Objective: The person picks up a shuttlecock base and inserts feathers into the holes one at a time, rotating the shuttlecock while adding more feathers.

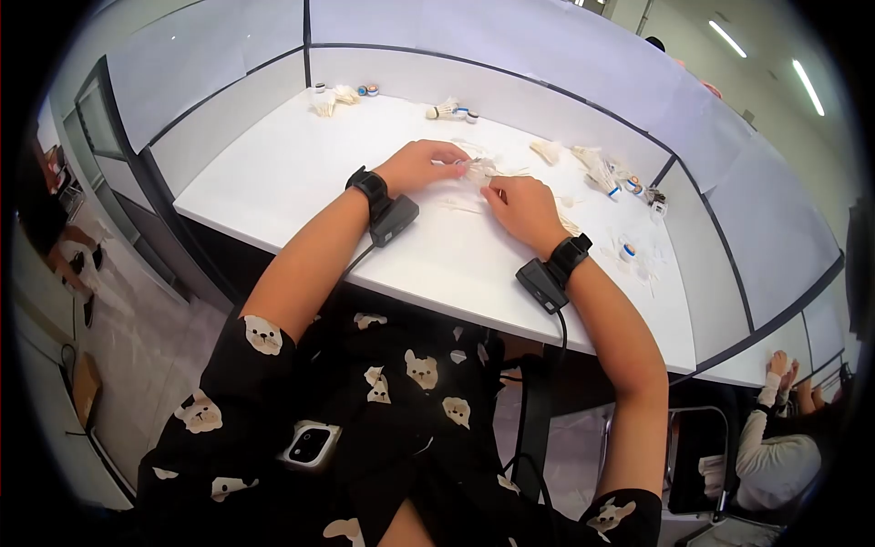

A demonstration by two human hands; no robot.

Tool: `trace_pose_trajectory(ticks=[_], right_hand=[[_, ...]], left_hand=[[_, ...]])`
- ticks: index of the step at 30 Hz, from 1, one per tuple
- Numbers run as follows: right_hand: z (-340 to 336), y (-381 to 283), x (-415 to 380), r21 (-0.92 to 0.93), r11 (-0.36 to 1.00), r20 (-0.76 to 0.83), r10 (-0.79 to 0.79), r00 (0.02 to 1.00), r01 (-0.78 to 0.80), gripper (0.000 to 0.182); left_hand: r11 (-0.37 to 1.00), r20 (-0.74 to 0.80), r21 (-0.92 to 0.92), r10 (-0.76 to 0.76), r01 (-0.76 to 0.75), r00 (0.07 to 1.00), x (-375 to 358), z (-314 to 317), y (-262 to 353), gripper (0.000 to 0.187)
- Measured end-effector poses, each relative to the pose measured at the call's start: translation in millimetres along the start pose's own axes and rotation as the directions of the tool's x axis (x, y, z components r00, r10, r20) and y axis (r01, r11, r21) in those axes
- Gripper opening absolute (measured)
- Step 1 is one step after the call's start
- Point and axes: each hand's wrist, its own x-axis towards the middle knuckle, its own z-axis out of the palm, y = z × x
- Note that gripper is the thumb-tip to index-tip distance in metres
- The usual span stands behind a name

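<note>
Over the middle of the white table (365, 219), my left hand (424, 167) has its thumb and fingers closed on a pale feathered shuttlecock (478, 169). My right hand (527, 211) is at the shuttlecock's right side, fingers curled in a pinch; what they hold is too small to make out. Loose feather pieces (460, 204) lie on the table under and beside both hands. A black band with a small dark box sits on each wrist.
Shuttlecocks (445, 110) and feather bundles (344, 94) lie along the back. More feathers and corks (602, 173) are at the right, with a blue-ringed cork (627, 251) nearer. Low partition walls (492, 77) border the table. Another person (779, 456) sits at far right.
</note>
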Motion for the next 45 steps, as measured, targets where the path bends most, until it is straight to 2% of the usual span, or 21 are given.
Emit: trace_pose_trajectory(ticks=[5, 10, 32, 36, 43, 45], right_hand=[[0.1, 0.7, 0.7, -0.057, 0.997, -0.034, -0.058, 0.998, 0.056, 0.024], [1.5, 2.1, 1.7, -0.061, 0.997, -0.035, -0.052, 0.998, 0.05, 0.025], [10.1, 7.4, 2.9, -0.051, 0.994, -0.084, -0.105, 0.991, 0.101, 0.022], [7.6, 5.6, 3.7, -0.077, 0.995, -0.049, -0.071, 0.996, 0.067, 0.022], [-6.2, -0.7, 3.3, 0.013, 0.996, -0.007, 0.09, 0.996, -0.09, 0.032], [-11.3, -4.0, 2.9, 0.026, 0.992, -0.007, 0.125, 0.992, -0.125, 0.035]], left_hand=[[1.0, 0.003, 0.016, 0.002, -0.002, 1.0, -0.3, -0.9, 4.0, 0.04], [0.999, 0.0, -0.034, -0.003, 0.003, 1.0, -2.5, -1.0, 6.7, 0.039], [1.0, 0.008, -0.003, 0.001, -0.001, 1.0, -0.1, -0.8, 5.3, 0.04], [1.0, 0.004, -0.03, 0.001, -0.001, 1.0, 2.0, 0.1, 0.3, 0.04], [0.998, -0.017, -0.016, -0.053, 0.052, 0.998, -0.2, -0.1, 8.7, 0.041], [0.999, -0.022, -0.022, -0.025, 0.025, 0.999, 1.4, 0.3, 4.2, 0.041]])
